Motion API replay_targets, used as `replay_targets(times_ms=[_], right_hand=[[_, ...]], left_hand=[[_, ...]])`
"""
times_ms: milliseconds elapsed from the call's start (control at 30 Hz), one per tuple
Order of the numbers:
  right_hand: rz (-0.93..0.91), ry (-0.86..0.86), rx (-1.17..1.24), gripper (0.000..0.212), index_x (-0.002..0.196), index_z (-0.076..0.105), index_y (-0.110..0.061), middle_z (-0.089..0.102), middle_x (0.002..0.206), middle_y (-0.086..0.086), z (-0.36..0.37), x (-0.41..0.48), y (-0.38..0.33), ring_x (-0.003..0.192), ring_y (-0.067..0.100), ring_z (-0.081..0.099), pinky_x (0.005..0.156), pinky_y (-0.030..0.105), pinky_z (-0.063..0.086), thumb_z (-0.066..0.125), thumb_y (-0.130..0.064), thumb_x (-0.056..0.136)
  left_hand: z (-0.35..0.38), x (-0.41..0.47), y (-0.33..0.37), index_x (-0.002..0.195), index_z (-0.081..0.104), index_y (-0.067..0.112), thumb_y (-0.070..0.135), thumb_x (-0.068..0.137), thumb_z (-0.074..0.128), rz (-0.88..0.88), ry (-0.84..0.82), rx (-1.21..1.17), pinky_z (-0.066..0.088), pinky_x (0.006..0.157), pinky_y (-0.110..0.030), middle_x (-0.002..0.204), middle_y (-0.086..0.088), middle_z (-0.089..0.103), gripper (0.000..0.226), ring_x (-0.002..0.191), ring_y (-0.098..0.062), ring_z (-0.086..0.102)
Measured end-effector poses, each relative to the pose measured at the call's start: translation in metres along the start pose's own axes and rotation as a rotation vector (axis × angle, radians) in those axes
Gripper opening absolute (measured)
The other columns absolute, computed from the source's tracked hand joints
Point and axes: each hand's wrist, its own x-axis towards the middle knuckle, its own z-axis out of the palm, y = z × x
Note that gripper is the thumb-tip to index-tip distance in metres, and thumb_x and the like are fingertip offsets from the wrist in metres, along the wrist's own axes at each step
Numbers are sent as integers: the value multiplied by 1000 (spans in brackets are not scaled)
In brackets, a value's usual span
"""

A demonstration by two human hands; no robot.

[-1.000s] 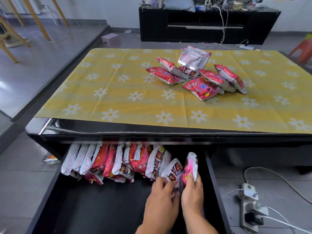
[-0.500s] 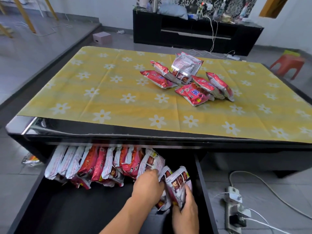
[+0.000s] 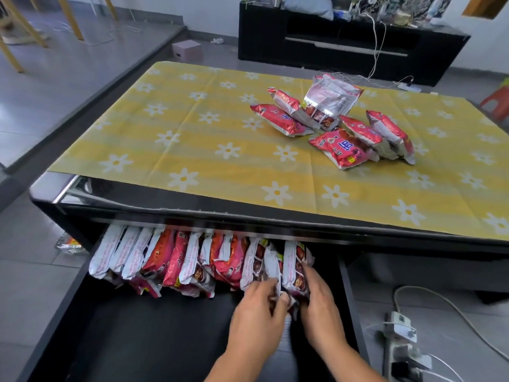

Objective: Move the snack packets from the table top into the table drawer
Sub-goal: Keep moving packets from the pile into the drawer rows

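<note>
Home living room: low table [image 3: 192, 199], floral cloth [image 3: 220, 128], TV cabinet [image 3: 344, 48], tiled floor [image 3: 41, 271].

The black table [image 3: 132, 205] is covered by a yellow daisy-print cloth [image 3: 192, 133]. 6 snack packets [image 3: 338, 125] are clustered on its far right. A packet row [image 3: 192, 260] is stood in the open drawer [image 3: 137, 340].

A grey tiled floor [image 3: 68, 86] is seen, with a low black cabinet [image 3: 344, 48] set against the far white wall [image 3: 192, 12]. Wooden chair legs [image 3: 16, 26] are seen far left; a power strip [image 3: 405, 351] lies at lower right.
</note>
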Motion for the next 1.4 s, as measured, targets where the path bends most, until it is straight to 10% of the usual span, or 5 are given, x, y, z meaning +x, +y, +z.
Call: replay_targets(times_ms=[300, 633, 1000, 1267, 1400], right_hand=[[173, 177, 232, 54, 146, 51, -29, 44, 157, -3, 8, -13, -4, 144, 16, 41, 115, 29, 32, 55, -8, 96], [627, 171, 605, 50, 142, 55, -30, 66, 133, 8, 25, -13, -52, 121, 34, 62, 106, 55, 48, 50, -53, 98], [512, 69, 604, 45, 133, 61, -26, 71, 115, 3, 31, 21, -53, 106, 25, 64, 97, 46, 49, 45, -47, 96], [417, 37, 352, 75, 157, 34, -33, 46, 158, 7, 9, 37, -51, 139, 33, 50, 105, 42, 41, 50, -68, 93], [427, 8, 402, 61, 144, 52, -36, 64, 136, 7, 3, 41, -47, 118, 29, 64, 103, 46, 51, 61, -48, 85]], left_hand=[[-1, 6, -15, 144, 49, 25, 39, 92, 77, -460, 123, -560, 49, 82, -25, 124, 6, 65, 61, 109, -10, 67], [10, 12, 11, 108, 59, 34, 38, 98, 66, -335, 96, -429, 50, 87, -36, 114, 0, 69, 13, 104, -18, 64], [-4, 2, 8, 156, 42, 30, 29, 94, 74, -129, 118, -254, 43, 116, -34, 153, 15, 42, 70, 141, -7, 44], [15, -15, -2, 69, 64, 19, 34, 84, 83, -510, -45, -480, 48, 64, -29, 53, 10, 64, 29, 61, -14, 61], [16, 7, 5, 90, 71, 19, 9, 97, 70, -406, -23, -635, 49, 74, -13, 80, 9, 78, 12, 83, -6, 70]])
